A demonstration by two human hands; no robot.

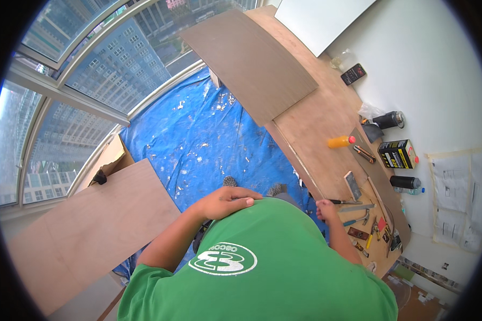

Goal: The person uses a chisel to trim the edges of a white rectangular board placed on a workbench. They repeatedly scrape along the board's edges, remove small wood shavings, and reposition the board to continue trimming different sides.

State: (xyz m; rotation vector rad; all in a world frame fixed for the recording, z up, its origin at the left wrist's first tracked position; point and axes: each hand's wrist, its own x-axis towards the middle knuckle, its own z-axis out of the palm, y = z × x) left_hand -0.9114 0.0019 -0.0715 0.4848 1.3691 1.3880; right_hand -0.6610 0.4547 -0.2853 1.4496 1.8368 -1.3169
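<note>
My left hand (231,203) rests against the front of my green shirt, its fingers stretched out and holding nothing. Over the near edge of the wooden workbench (326,160), my right hand (323,209) is closed with curled fingers. A slim black-handled tool (341,201) sticks out from this hand towards the right; its kind is too small to tell. Just beyond it lie a flat metal bar (359,207), a hammer (366,216) and a blue-handled tool (353,221). A grey rectangular block (352,185) is a little farther off.
A brown panel (251,64) overhangs the bench's far end. An orange bottle (340,142), utility knives (363,153), a rectangular can (397,154) and a phone (353,74) stand or lie along the wall. Blue sheeting (198,134) covers the floor; another board (91,230) is at left.
</note>
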